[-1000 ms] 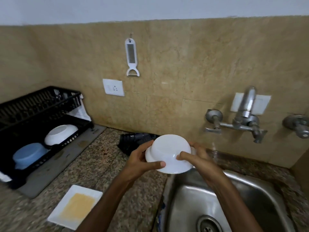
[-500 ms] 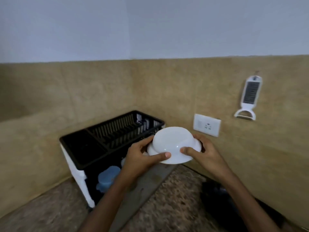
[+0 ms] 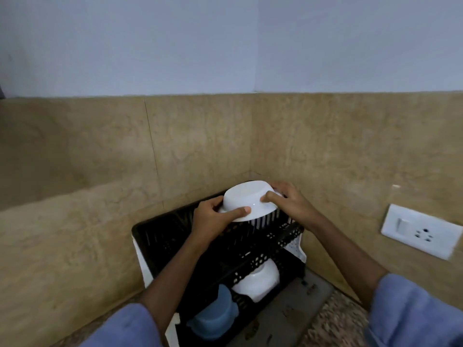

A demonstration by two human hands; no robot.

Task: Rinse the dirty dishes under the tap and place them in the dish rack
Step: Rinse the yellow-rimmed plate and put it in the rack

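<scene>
Black dish rack in bench's back corner. White bowl upside down over rack's top tier, gripped at rim by left hand, right hand. Lower tier: white bowl, blue cup.

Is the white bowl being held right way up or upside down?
Upside down: the white bowl shows its base on top and rim below, over the dish rack.
</scene>
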